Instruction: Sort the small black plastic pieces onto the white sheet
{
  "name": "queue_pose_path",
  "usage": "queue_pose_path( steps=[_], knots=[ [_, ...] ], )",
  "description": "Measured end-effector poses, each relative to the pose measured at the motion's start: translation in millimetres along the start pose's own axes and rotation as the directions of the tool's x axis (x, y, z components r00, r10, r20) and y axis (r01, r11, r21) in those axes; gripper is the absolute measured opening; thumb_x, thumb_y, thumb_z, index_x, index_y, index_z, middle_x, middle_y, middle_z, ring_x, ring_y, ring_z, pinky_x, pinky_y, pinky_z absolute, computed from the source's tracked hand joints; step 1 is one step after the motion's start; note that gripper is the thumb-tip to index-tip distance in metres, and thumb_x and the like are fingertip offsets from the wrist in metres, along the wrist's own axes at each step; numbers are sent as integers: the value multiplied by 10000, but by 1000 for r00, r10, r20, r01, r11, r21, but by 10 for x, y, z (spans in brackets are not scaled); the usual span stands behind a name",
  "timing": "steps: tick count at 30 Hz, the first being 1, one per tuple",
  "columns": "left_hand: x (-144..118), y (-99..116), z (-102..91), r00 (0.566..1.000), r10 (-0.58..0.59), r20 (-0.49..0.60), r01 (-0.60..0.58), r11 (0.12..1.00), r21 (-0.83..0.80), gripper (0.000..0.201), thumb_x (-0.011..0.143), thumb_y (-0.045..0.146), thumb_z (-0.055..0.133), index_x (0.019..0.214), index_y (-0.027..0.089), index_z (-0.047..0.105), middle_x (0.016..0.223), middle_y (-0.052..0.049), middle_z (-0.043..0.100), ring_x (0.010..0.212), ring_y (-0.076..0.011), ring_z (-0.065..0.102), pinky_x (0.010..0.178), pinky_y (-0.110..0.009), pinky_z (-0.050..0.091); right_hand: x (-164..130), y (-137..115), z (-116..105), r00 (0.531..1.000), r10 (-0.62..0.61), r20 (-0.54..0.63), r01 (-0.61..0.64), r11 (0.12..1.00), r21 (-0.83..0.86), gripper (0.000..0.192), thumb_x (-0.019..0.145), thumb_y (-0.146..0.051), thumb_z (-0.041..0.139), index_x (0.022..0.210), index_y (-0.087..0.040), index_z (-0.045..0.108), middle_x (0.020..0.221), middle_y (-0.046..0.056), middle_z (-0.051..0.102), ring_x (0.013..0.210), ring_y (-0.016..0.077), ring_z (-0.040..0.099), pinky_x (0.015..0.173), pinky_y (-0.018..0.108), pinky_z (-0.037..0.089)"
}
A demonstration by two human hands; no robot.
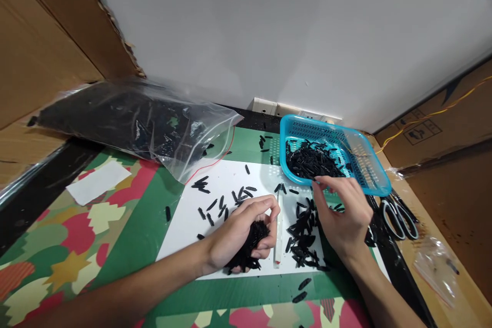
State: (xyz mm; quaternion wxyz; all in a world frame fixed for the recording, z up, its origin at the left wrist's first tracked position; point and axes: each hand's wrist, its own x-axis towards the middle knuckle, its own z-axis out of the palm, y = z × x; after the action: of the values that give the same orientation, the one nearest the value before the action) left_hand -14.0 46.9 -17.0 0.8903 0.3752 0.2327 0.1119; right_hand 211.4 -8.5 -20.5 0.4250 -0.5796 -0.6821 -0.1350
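My left hand (246, 230) is curled around a dense clump of thin black pieces (257, 238), low over a white sheet (184, 230). At the front rim of a blue plastic basket (334, 125), my right hand (344, 210) has thumb and forefinger pinched together, with what looks like one small black piece at the tips. Many similar black pieces (313, 161) lie heaped inside the basket. Loose ones are scattered on the sheet, with a denser group (303, 236) between my hands. A narrow white strip (279, 230) lies beside my left hand.
A large clear zip bag (134, 118) full of black material lies at the back left. Scissors (397, 218) and a small plastic bag (436, 269) are at the right. A white paper slip (98, 183) rests on the patterned cover. Cardboard and a wall border the table.
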Motion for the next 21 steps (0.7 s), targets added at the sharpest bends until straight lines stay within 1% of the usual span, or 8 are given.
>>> queue_pose_path(
  steps=[3,5,7,9,12,15,18,21],
  knots=[
    [-2,12,12,1000,-7,-3,7,1000,11,311,1034,513,377,882,243,398,610,42,455,465,-96,360,364,-141,211,17,11,-3,996,87,-26,-89,991,-102,172,937,-143,708,1088,-225,696,853,36,728,776,221,639,754,381,409],
    [-2,15,16,1000,-25,-3,25,1000,18,314,1033,535,372,897,253,396,615,45,455,467,-104,352,338,-145,210,15,-29,0,996,94,5,-93,994,-52,183,940,-144,706,1106,-222,693,857,38,722,780,218,641,753,380,406],
    [-2,9,18,999,-39,-10,39,998,45,336,1033,582,358,934,264,399,615,50,459,469,-110,352,333,-148,213,-2,-107,9,997,45,61,-50,996,79,205,934,-106,693,1103,-223,689,874,46,724,790,219,643,749,379,429],
    [-3,-8,24,998,-45,-33,47,995,85,384,1028,644,323,993,271,405,607,57,460,467,-109,354,352,-149,207,-32,-209,28,990,-44,137,8,968,251,237,924,-68,681,1109,-217,680,901,62,728,802,220,640,728,371,462],
    [-15,-39,45,998,-25,-63,32,993,109,460,1015,706,284,1043,265,409,610,69,451,493,-96,367,433,-162,267,-95,-363,71,947,-187,261,56,897,439,281,919,-54,682,1169,-181,661,957,92,741,820,218,638,711,362,486],
    [-43,-58,83,994,40,-102,-19,979,201,488,1003,721,322,996,244,426,657,63,443,557,-103,423,509,-203,358,-160,-458,113,917,-246,314,55,858,510,284,933,-66,673,1203,-151,654,977,105,744,832,214,631,720,364,480],
    [-71,-74,114,987,82,-138,-30,939,342,490,1006,709,340,955,232,439,718,48,458,587,-112,464,540,-242,401,-196,-484,128,915,-242,323,22,830,558,226,941,-79,671,1156,-146,676,939,95,733,822,203,606,727,354,473],
    [-77,-98,117,985,114,-133,-57,927,370,485,1015,698,325,952,232,442,750,46,455,596,-114,468,554,-262,416,-195,-489,121,913,-234,335,-6,812,584,179,951,-104,678,1123,-152,695,908,78,731,806,192,590,737,342,473]
  ],
)
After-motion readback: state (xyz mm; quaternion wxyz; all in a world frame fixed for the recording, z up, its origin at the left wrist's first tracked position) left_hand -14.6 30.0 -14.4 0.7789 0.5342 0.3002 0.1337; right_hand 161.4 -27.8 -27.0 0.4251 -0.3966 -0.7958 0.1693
